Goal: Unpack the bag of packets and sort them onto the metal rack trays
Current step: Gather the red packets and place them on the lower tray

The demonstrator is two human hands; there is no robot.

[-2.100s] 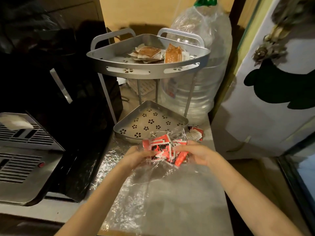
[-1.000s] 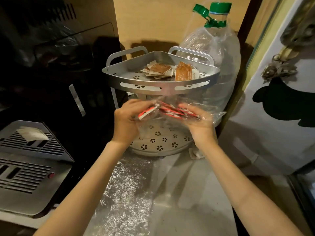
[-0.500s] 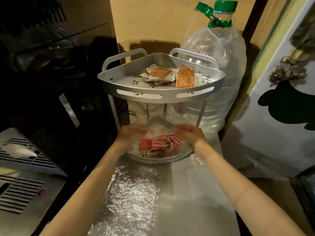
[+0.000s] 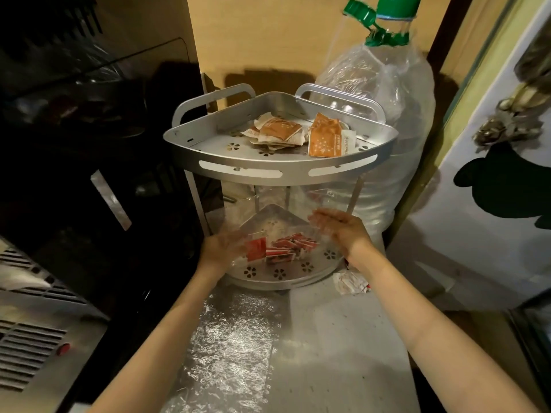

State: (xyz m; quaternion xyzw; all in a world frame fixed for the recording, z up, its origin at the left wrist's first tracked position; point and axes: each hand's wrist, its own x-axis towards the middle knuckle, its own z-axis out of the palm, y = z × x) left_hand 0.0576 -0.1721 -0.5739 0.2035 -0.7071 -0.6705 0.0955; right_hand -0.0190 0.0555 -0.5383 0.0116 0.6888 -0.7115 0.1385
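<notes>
Several red packets [image 4: 280, 248] lie on the lower tray [image 4: 286, 280] between both hands' fingers [image 4: 320, 219].

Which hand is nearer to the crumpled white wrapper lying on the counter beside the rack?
Right. The right hand is just above and left of the wrapper; the left hand is across the lower tray.

One metal rack [image 4: 280, 171] with two trays: one upper tray [image 4: 208, 144] and one lower tray [image 4: 298, 280]. Two loop handles [image 4: 214, 95] rise at the back of the rack. A small pile of orange packets [image 4: 278, 131] on the upper tray; one more orange packet [image 4: 325, 137] stands propped beside it. Several red packets [image 4: 283, 248] in the lower tray, too overlapped to count. One clear bag [image 4: 301, 204]. Two hands: left [image 4: 222, 248], right [image 4: 346, 229]. One large water bottle [image 4: 387, 93]. One crumpled wrapper [image 4: 350, 283].
</notes>
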